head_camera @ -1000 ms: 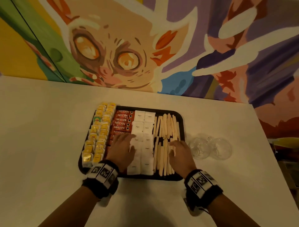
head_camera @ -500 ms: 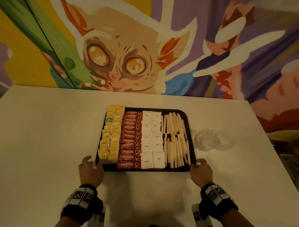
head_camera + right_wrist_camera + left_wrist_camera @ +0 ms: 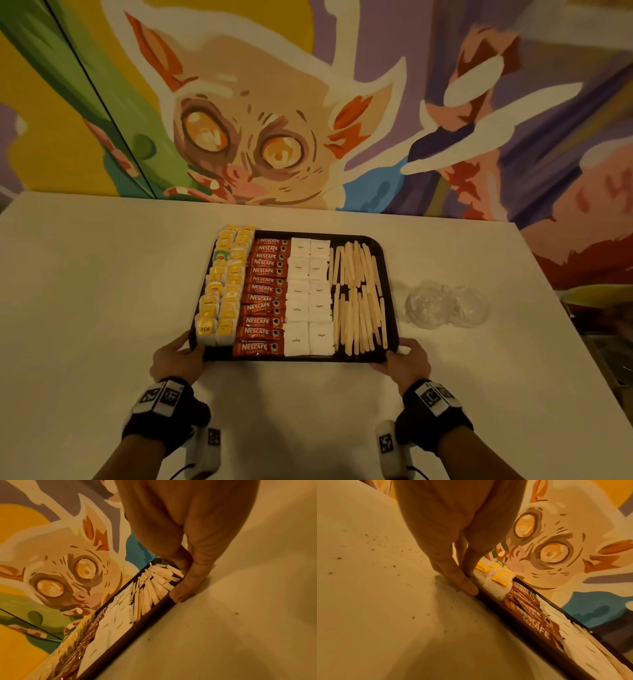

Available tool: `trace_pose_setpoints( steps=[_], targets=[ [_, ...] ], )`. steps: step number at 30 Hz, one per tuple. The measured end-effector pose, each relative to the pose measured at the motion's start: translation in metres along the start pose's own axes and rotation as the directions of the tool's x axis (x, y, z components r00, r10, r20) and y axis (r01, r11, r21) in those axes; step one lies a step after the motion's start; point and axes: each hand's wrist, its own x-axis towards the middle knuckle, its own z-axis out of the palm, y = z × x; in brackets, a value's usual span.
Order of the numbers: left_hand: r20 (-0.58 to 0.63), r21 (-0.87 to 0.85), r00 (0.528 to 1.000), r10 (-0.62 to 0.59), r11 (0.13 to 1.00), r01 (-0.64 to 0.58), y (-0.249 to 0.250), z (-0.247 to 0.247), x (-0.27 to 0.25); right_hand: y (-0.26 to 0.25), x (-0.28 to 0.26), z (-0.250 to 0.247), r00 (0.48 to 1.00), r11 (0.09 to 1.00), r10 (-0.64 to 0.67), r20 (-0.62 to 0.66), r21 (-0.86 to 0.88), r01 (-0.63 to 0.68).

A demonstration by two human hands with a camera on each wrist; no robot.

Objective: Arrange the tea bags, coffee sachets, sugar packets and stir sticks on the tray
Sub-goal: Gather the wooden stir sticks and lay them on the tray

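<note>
- Both hands hold the black tray (image 3: 388, 274) by its near corners: the left hand (image 3: 176, 359) has its grip curled round the near-left corner, thumb along the rim, and the right hand (image 3: 404, 361) has its grip curled round the near-right corner the same way.
- Tabletop (image 3: 102, 291): the tray sits flat on it, near its middle, long side toward the person.
- Stir sticks (image 3: 356, 294) fill the right-hand strip of the tray in two loose rows, some slightly fanned.
- Coffee sachets (image 3: 265, 294) run as one overlapping column, left of centre.
- Sugar packets (image 3: 310, 298) lie in two columns between the sachets and the sticks.
- Tea bags (image 3: 224, 287) stand in two columns along the left edge, the far ones over the rim.
- Judged from this, sorting looks finished: all four kinds are on the tray, none loose outside it. Only squaring or shifting the tray seems left.
- Two clear plastic lids or cups (image 3: 447, 306) lie just right of the tray, apart from it.
</note>
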Motion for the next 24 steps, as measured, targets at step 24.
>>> trace_pose_setpoints(
  steps=[24],
  targets=[
    [0.062,0.040,0.995,-0.080,0.996,0.078,0.076,0.013,0.073,-0.082,0.029,0.051,0.951,0.934,0.254,0.178,0.210,-0.289]
  ],
)
